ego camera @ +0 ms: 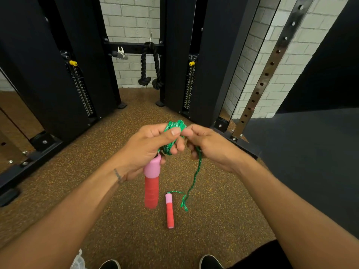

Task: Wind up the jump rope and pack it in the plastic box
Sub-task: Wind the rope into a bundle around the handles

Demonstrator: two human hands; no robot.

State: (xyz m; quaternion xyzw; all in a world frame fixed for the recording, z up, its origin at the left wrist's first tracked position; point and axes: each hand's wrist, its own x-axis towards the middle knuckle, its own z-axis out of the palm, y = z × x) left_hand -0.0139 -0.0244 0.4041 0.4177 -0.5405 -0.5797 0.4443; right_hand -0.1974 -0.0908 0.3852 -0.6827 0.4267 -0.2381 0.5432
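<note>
A green jump rope is partly wound into a bundle of loops held up between both hands. My left hand grips the bundle, and one pink-and-red handle hangs down from it. My right hand pinches the rope beside the bundle. From there a loose strand drops to the floor and ends at the second pink-and-red handle, which lies on the brown flooring. A bit of clear plastic shows at the bottom left edge; whether it is the box I cannot tell.
A black cable machine with weight stacks stands ahead, a black rope attachment hanging in its middle. A perforated steel upright rises at the right before a white brick wall. Dark matting lies right. My shoes show below.
</note>
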